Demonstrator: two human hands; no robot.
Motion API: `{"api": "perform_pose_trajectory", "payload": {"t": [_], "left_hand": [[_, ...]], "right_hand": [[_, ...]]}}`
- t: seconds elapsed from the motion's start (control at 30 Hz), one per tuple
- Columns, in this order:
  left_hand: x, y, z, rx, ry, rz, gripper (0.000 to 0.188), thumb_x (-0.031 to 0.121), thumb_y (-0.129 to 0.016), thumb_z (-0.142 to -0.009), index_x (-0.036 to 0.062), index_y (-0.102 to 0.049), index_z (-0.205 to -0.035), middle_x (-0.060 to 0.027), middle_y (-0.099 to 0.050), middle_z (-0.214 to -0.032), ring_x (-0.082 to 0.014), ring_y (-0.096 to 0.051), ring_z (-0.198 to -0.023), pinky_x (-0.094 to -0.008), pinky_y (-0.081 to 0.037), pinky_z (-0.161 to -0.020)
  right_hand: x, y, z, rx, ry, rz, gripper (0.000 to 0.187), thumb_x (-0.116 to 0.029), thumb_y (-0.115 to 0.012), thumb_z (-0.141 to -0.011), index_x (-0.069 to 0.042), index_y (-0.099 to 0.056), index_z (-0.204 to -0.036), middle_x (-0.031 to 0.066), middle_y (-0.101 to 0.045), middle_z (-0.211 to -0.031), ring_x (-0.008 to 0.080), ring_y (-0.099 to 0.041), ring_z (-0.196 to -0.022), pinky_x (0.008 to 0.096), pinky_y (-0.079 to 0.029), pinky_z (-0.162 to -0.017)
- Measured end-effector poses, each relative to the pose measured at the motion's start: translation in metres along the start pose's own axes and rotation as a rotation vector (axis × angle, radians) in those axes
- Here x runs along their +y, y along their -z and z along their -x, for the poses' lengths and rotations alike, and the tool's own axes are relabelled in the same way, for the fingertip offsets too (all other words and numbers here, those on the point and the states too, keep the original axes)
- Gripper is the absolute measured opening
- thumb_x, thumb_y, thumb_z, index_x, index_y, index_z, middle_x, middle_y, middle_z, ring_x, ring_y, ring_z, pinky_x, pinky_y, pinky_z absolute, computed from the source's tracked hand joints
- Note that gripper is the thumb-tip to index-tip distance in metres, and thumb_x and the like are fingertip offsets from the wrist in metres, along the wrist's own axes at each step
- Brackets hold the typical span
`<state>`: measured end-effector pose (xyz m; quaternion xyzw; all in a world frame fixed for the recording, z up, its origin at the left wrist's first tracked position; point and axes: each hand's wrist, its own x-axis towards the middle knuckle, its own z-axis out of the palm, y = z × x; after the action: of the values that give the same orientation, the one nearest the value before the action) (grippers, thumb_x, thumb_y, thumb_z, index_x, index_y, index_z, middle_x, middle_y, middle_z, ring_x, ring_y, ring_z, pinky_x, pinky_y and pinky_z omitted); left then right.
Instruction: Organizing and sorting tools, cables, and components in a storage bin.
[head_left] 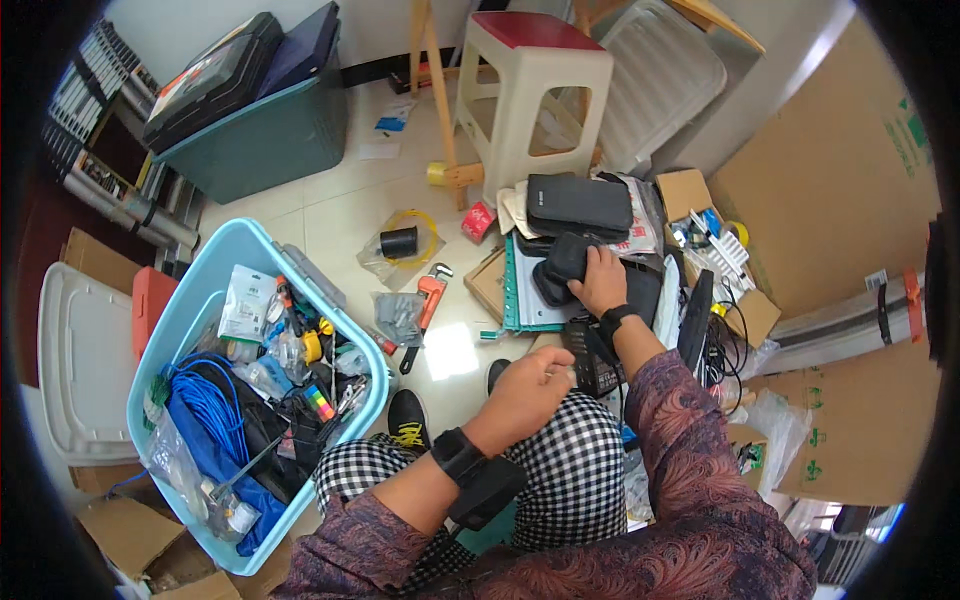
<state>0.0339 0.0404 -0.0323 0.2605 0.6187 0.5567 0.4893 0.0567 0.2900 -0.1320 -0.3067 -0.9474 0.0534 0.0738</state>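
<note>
My right hand (602, 283) is closed on a small black pouch (572, 256) with rounded corners, thumb at its near side. Beneath the pouch lies another dark rounded case (549, 287), partly hidden, on a stack of papers and a teal-edged folder (526, 290). Behind it rests a larger flat black case (578, 205). My left hand (525, 395) hovers over my checked trouser knee, fingers curled in, with nothing visible in them. Close to both hands, a black device with buttons (590, 360) is partly covered by my right forearm.
At left stands a light-blue tub (262, 235) full of cables, bags and tools. A red pipe wrench (430, 300), bagged grey parts (398, 318) and a black spool (398, 242) lie on the floor. Beyond is a cream stool (535, 75); cardboard (820, 170) leans at right.
</note>
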Motion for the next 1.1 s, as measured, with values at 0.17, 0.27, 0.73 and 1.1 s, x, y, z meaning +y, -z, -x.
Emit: {"api": "perform_pose_trajectory", "payload": {"t": [0.17, 0.27, 0.73, 1.1], "left_hand": [[0.015, 0.009, -0.001, -0.073, -0.040, -0.066, 0.031, 0.017, -0.052, -0.089, -0.0038, -0.053, -0.112, -0.0102, -0.061, -0.098, -0.0146, -0.058, -0.091, -0.0273, -0.046, -0.079], [0.013, 0.014, 0.000, -0.039, -0.071, -0.093, 0.031, 0.017, -0.053, -0.089, -0.0046, -0.053, -0.111, -0.0100, -0.061, -0.095, -0.0146, -0.058, -0.087, -0.0272, -0.046, -0.078], [-0.005, 0.002, 0.034, 0.104, -0.156, -0.177, 0.029, 0.020, -0.056, -0.083, -0.0019, -0.060, -0.102, -0.0124, -0.065, -0.088, -0.0207, -0.062, -0.080, -0.0305, -0.047, -0.073], [-0.040, -0.041, 0.126, 0.128, -0.094, 0.136, 0.041, 0.013, -0.053, -0.088, -0.0030, -0.045, -0.124, -0.0130, -0.056, -0.114, -0.0181, -0.055, -0.103, -0.0284, -0.045, -0.088]], "right_hand": [[0.000, -0.001, 0.018, 0.097, 0.053, -0.026, 0.057, -0.017, -0.067, -0.069, 0.003, -0.047, -0.119, 0.0216, -0.048, -0.123, 0.0362, -0.044, -0.116, 0.0420, -0.034, -0.099], [0.002, 0.007, 0.064, 0.104, 0.149, -0.329, 0.042, -0.006, -0.059, -0.073, 0.001, -0.050, -0.113, 0.0223, -0.052, -0.117, 0.0389, -0.049, -0.109, 0.0422, -0.039, -0.094], [0.120, 0.157, 0.506, -0.871, -0.467, -0.140, 0.025, -0.016, -0.056, -0.082, 0.001, -0.058, -0.101, 0.0197, -0.061, -0.086, 0.0314, -0.060, -0.076, 0.0369, -0.048, -0.069], [0.036, 0.423, 0.353, -0.529, -0.329, -0.058, 0.035, -0.011, -0.061, -0.074, -0.001, -0.057, -0.108, 0.0152, -0.062, -0.092, 0.0259, -0.060, -0.077, 0.0364, -0.049, -0.069]]}}
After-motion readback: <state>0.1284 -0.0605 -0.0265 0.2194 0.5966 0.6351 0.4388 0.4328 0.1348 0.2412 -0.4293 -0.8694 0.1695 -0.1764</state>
